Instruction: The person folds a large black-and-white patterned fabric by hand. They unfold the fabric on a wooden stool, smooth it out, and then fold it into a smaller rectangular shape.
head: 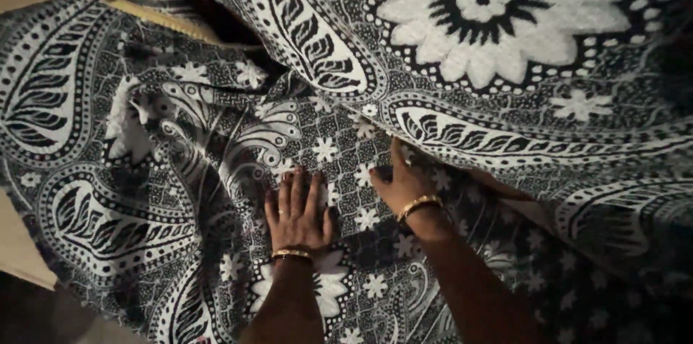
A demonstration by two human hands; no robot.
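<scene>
Smoothing step: left hand (pixel 296 214) lies flat, grasping nothing, on the black-and-white patterned cloth (pixel 180 171); right hand (pixel 404 181) pinches its overlying fold (pixel 462 135), which probably needs drawing taut next.

Dim, warm lighting from upper left. Right and lower edges fall into deep shadow. Overall image soft, slightly blurred; no glare visible.

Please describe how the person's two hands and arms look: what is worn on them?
Both forearms are bare, with no sleeves in view. The left hand has a gold bangle at the wrist and a ring on one finger. The right hand has a similar gold bangle. No gloves or watch show.
</scene>
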